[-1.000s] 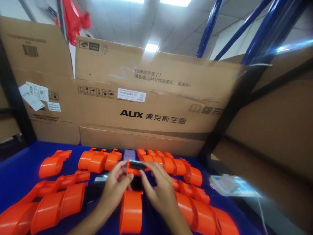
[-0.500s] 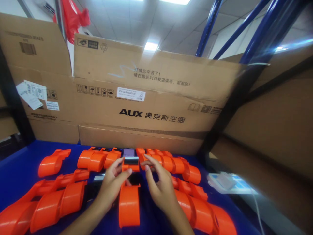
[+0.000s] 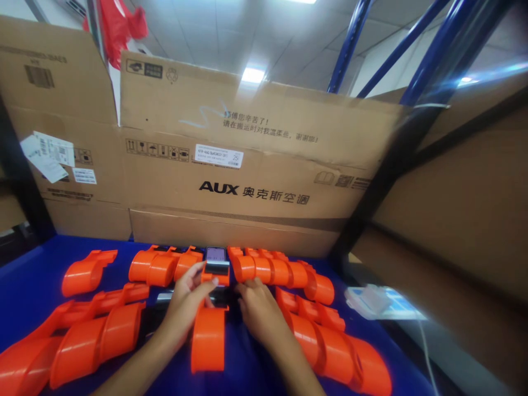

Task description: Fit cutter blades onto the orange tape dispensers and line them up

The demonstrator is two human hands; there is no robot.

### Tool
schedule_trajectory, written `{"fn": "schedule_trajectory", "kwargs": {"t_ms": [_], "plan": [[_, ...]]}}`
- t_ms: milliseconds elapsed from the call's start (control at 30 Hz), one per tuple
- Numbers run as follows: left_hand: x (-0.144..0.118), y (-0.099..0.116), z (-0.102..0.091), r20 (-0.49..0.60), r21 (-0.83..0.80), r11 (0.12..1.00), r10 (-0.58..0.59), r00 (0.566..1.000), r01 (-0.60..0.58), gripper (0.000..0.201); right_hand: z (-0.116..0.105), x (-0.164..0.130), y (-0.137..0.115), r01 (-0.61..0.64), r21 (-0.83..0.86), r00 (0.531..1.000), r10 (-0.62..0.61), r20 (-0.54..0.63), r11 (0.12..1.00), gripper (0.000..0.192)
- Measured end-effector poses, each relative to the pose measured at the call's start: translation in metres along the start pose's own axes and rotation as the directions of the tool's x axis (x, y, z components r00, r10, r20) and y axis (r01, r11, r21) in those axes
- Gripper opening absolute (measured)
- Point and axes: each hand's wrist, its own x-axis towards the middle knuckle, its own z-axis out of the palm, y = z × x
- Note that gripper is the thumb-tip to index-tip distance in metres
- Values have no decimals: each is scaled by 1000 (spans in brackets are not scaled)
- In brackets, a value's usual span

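Observation:
My left hand [image 3: 188, 300] is closed around the upper part of an orange plastic tape dispenser [image 3: 208, 340], thumb on the near side. Its wide curved band faces me below my fingers. Across its top runs a black strip [image 3: 217, 269] with a silvery edge. My right hand [image 3: 258, 309] is just to the right, low over the blue surface, with fingers bunched and pointing down beside dark pieces. What those fingertips touch is hidden. Behind the held dispenser stands a phone [image 3: 215, 254] with a lit screen.
More orange dispensers lie in rows: back left [image 3: 152, 268], front left [image 3: 80, 346], back right [image 3: 280, 272] and front right [image 3: 330, 352]. A cardboard panel [image 3: 247, 220] rises behind the blue surface [image 3: 28, 269]. At right are a white power strip [image 3: 383, 302] with a cable and a dark post [image 3: 363, 209].
My right hand has moved down from beside the dispenser's top, and its spread fingers have drawn together. My left hand keeps its hold on the dispenser. The view has shifted slightly.

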Motion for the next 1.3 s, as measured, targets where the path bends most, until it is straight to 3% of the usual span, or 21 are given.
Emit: {"fn": "schedule_trajectory", "kwargs": {"t_ms": [133,300,467,600,700,800,900,967,1033,1200,1300], "plan": [[-1,2,0,-6,4,1000,-8,1000,8,61,3,2,6,-27,14,1000,27,9,1000,16],[-4,4,1,6,28,1000,3,1000,-3,62,6,3,7,-17,38,1000,16,10,999,20],[-2,5,1,17,-4,1000,-23,1000,23,64,-2,3,15,-77,73,995,81,-53,994,20],[-1,4,0,25,-9,1000,-30,999,30,67,-14,4,20,-89,320,976,147,-160,943,16],[-1,1,0,24,-11,999,-31,999,32,67,-18,5,15,4,605,958,171,-231,796,7],[-1,-1,1,30,-5,1000,-25,999,25,61,-19,5,5,37,810,958,211,-197,586,12],[-1,-2,1,28,-6,1000,-20,999,21,58,-20,4,-7,15,933,963,246,-110,359,22],[-1,-4,1,21,-5,1000,-22,1000,22,59,-19,3,-13,23,962,951,289,-105,273,25],[-1,-5,1,21,1,1000,-28,999,28,59,-17,3,-17,60,960,933,327,-152,274,25],[-2,-4,2,51,0,1000,-12,999,12,56,-10,2,-21,183,905,865,375,-334,384,22],[-3,-3,3,42,4,1000,-2,999,1,54,-6,1,-20,202,861,858,339,-385,467,18]]}}
